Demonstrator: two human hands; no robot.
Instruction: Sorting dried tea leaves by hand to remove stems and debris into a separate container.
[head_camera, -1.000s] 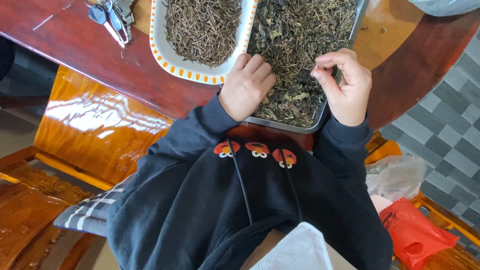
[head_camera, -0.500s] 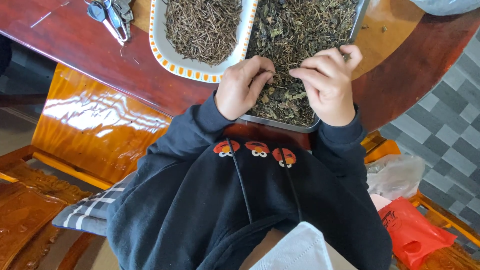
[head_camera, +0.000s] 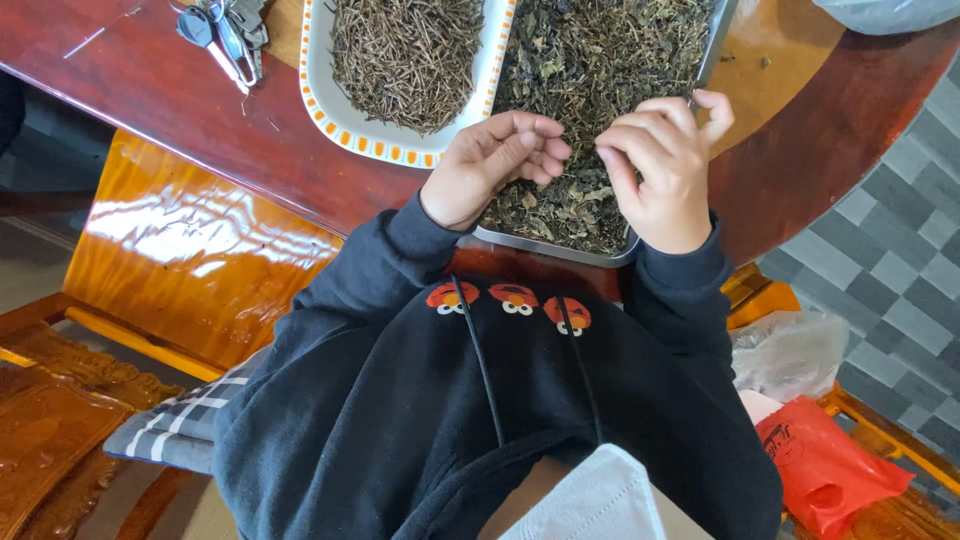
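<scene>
A metal tray (head_camera: 548, 247) full of dark dried leaves (head_camera: 600, 70) lies on the red-brown wooden table (head_camera: 150, 110). My left hand (head_camera: 485, 170) and my right hand (head_camera: 662, 170) hover over the tray's near end, with their curled fingertips facing each other a few centimetres apart. Each hand's fingers are pinched together on small bits of leaf, too tiny to make out. To the left of the tray sits a white oval dish (head_camera: 318, 95) with an orange-patterned rim, holding thin dried stems (head_camera: 405, 55).
A bunch of keys (head_camera: 225, 30) lies on the table at far left. A glossy wooden chair (head_camera: 190, 250) with a checked cushion (head_camera: 170, 430) stands at my left. A red bag (head_camera: 820, 470) and a clear plastic bag (head_camera: 790, 350) lie at my right over grey tiles (head_camera: 900, 250).
My hands were apart on the leaves a second ago. They have drawn together over the tray's near end, and my right hand has turned its fingers towards the left hand.
</scene>
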